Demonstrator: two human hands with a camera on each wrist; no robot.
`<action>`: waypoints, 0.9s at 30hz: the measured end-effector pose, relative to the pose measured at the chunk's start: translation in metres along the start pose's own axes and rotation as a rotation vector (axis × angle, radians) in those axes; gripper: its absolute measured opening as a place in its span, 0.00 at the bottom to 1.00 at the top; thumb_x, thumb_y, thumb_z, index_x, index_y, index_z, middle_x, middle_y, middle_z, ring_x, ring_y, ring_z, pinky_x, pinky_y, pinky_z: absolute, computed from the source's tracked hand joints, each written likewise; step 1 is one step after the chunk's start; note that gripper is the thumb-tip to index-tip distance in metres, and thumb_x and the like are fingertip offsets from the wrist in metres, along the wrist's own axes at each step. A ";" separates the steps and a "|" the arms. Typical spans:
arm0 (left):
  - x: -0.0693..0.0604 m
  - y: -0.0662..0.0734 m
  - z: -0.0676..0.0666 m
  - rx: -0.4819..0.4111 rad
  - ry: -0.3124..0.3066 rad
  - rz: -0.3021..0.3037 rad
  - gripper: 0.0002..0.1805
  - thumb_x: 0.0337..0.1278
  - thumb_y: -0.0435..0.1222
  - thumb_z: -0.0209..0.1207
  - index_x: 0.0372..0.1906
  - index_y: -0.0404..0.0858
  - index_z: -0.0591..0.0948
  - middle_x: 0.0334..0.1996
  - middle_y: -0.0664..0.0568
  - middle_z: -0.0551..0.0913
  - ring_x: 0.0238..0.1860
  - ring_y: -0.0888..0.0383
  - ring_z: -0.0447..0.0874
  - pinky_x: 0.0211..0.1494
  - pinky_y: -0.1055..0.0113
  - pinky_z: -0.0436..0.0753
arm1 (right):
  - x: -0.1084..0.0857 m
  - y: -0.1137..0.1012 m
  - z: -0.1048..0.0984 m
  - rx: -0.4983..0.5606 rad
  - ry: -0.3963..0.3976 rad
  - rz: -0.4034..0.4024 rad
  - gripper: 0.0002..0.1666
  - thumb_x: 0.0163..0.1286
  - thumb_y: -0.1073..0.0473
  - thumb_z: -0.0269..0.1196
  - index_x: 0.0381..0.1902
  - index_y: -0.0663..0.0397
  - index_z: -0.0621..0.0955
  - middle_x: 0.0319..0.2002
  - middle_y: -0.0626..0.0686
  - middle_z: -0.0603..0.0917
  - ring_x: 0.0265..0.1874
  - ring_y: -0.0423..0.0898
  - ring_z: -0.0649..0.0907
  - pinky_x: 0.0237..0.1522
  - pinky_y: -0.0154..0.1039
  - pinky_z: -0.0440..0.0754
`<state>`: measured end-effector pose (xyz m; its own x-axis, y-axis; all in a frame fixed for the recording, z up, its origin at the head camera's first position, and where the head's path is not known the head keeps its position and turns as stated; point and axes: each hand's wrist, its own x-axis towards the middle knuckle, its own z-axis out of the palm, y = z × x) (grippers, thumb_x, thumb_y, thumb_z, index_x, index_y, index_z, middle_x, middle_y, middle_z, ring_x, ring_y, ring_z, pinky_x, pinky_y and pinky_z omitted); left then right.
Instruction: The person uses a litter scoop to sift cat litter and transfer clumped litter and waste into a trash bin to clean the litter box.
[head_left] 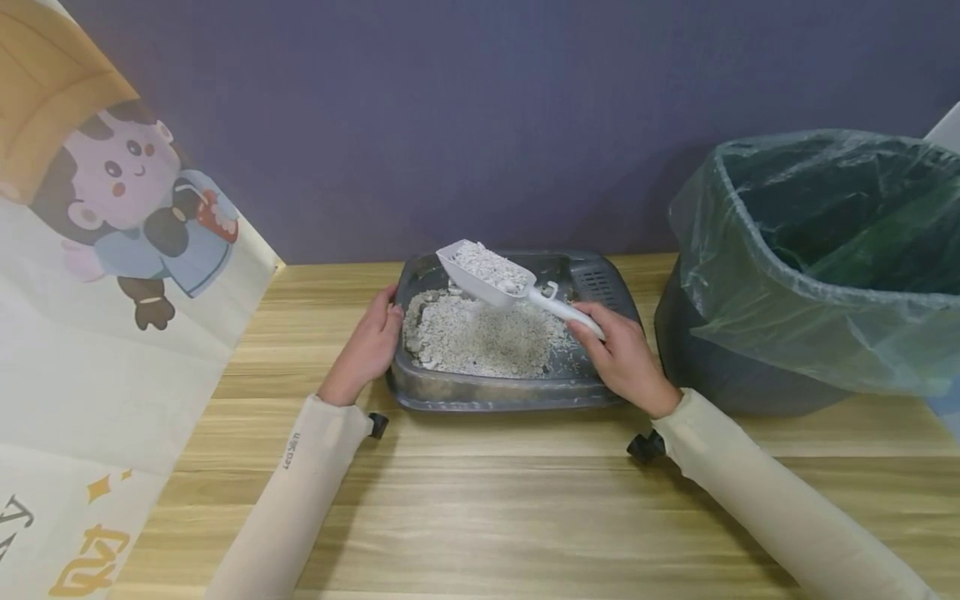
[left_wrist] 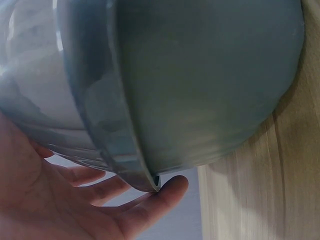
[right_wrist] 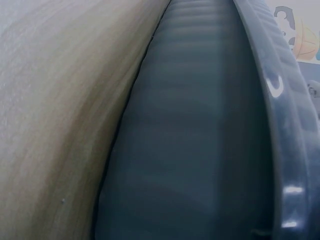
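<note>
A grey litter box (head_left: 480, 393) holds pale, grainy litter (head_left: 480, 337), heaped mostly in its left and middle part. My left hand (head_left: 372, 337) grips the box's left rim; the left wrist view shows the fingers (left_wrist: 165, 200) against the rim's outer side. My right hand (head_left: 626, 354) holds a white litter scoop (head_left: 558, 307) by its handle, above the box. The scoop's bowl points left and carries a load of litter (head_left: 491, 267). In the right wrist view the box's outer wall (right_wrist: 190, 120) fills the middle, and the hand is out of sight.
A dark bin (head_left: 720, 367) lined with a translucent green bag (head_left: 810, 333) stands right of the litter box. Behind the wooden tabletop (head_left: 480, 500) rises a dark blue-grey wall (head_left: 450, 125). A white panel (head_left: 90, 358) with a cartoon figure borders the left side.
</note>
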<state>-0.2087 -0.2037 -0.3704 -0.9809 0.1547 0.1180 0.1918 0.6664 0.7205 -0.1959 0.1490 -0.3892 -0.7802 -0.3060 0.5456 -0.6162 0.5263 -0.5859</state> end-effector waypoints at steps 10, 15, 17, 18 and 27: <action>0.000 0.001 0.001 -0.002 0.010 -0.006 0.28 0.74 0.40 0.34 0.72 0.31 0.53 0.70 0.38 0.55 0.70 0.45 0.51 0.71 0.52 0.51 | 0.000 0.002 0.002 -0.024 0.016 -0.029 0.18 0.69 0.61 0.59 0.56 0.57 0.75 0.29 0.48 0.73 0.21 0.41 0.68 0.22 0.38 0.66; 0.000 0.000 0.002 -0.002 0.011 -0.007 0.28 0.74 0.40 0.34 0.72 0.31 0.53 0.70 0.37 0.55 0.70 0.45 0.51 0.71 0.52 0.51 | 0.001 0.001 0.003 -0.034 0.044 -0.048 0.19 0.67 0.61 0.61 0.55 0.56 0.76 0.31 0.49 0.74 0.23 0.42 0.69 0.23 0.38 0.66; 0.000 0.000 0.002 -0.004 0.009 -0.006 0.28 0.74 0.40 0.34 0.72 0.31 0.53 0.70 0.37 0.55 0.70 0.45 0.51 0.71 0.52 0.51 | 0.001 0.001 0.003 -0.039 0.053 -0.054 0.19 0.67 0.62 0.61 0.55 0.56 0.76 0.32 0.49 0.74 0.23 0.42 0.69 0.23 0.38 0.66; 0.000 0.000 0.002 -0.005 0.008 -0.007 0.28 0.74 0.40 0.34 0.72 0.31 0.52 0.70 0.37 0.55 0.70 0.45 0.51 0.71 0.52 0.51 | 0.001 0.001 0.003 -0.041 0.055 -0.056 0.19 0.67 0.62 0.61 0.55 0.57 0.76 0.32 0.50 0.74 0.23 0.42 0.68 0.23 0.38 0.66; 0.000 0.000 0.001 -0.010 0.012 -0.003 0.28 0.74 0.40 0.34 0.72 0.30 0.53 0.70 0.37 0.55 0.70 0.44 0.51 0.71 0.50 0.51 | 0.002 0.001 0.004 -0.052 0.063 -0.044 0.20 0.66 0.62 0.61 0.56 0.58 0.75 0.33 0.50 0.74 0.23 0.42 0.69 0.22 0.38 0.66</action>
<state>-0.2088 -0.2026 -0.3709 -0.9818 0.1437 0.1242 0.1886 0.6594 0.7278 -0.1983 0.1455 -0.3914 -0.7433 -0.2798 0.6076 -0.6418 0.5544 -0.5298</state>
